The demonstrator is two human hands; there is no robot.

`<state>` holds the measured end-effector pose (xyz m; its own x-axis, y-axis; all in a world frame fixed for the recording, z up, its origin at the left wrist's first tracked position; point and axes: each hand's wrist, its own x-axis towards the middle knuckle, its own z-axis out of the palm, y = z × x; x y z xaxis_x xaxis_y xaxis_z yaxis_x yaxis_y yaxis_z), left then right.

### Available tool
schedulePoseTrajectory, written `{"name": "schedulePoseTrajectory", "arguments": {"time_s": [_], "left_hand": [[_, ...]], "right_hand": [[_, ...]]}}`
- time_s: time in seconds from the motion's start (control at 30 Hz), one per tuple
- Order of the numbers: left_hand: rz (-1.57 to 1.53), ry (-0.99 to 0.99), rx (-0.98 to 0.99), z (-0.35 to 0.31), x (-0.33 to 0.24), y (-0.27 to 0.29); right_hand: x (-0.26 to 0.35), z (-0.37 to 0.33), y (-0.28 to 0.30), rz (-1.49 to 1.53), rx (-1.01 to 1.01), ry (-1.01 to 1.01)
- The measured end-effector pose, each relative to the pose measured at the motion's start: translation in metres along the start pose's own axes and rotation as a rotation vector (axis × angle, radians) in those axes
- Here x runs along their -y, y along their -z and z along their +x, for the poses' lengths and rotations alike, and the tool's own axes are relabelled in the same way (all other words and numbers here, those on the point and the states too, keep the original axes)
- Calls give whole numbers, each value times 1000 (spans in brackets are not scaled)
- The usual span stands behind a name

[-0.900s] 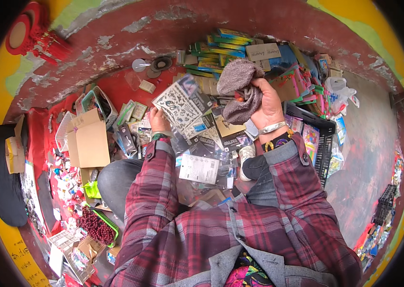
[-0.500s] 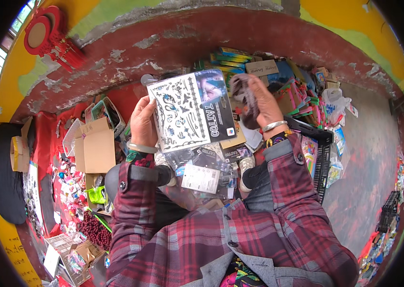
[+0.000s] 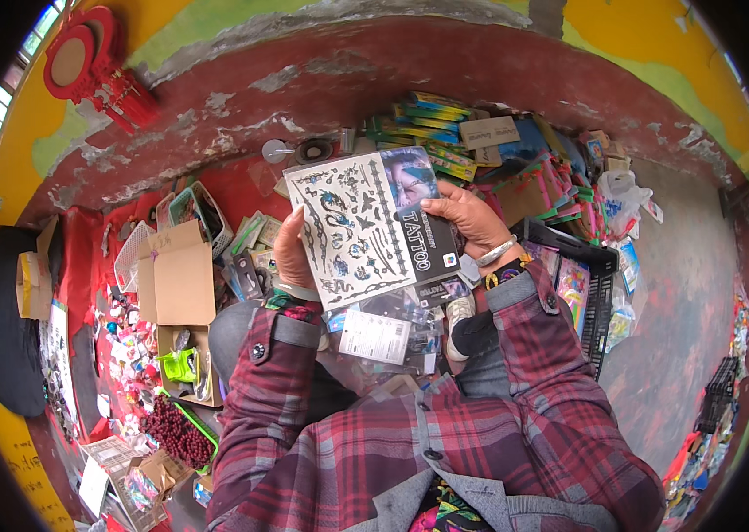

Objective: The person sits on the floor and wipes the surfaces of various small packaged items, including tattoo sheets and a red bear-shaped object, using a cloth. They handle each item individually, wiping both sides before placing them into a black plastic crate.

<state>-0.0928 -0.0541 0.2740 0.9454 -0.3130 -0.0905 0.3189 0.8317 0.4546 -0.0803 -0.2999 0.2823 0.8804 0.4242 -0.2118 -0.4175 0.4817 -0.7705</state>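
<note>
patterned card (image 3: 348, 230): held up over the floor (image 3: 658, 310), well in from its far edge | left hand (image 3: 290, 253) gripping card's left side, right hand (image 3: 474, 220) pinching the right | looks mid-job tbh, other packs (image 3: 374, 337) lying loose below

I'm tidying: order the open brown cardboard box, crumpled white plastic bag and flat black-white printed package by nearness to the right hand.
1. Printed package: touching the right hand.
2. White plastic bag: right side.
3. Brown cardboard box: left side.

One head-worn fisheye camera looks down from close above.
</note>
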Motion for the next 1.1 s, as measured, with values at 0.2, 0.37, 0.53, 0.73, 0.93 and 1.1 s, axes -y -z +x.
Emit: {"name": "schedulePoseTrajectory", "arguments": {"time_s": [0.2, 0.37, 0.53, 0.73, 0.93, 1.1], "left_hand": [[-35, 36, 27, 7, 3, 3], [-56, -22, 207, 7, -5, -3], [-43, -107, 174, 3, -7, -11], [-129, -76, 76, 13, 17, -23], [63, -108, -47, 9, 33, -17], [-137, 37, 199, 4, 41, -16]], "right_hand": [[-7, 7, 3, -101, -69, -28], [-10, 13, 26, -306, -281, 269], [22, -3, 7, -601, -772, 891], [-38, -1, -57, -1077, -242, 952], [-66, 11, -71, -1574, -95, 858], [-50, 23, -57, -1576, -262, 843]]}}
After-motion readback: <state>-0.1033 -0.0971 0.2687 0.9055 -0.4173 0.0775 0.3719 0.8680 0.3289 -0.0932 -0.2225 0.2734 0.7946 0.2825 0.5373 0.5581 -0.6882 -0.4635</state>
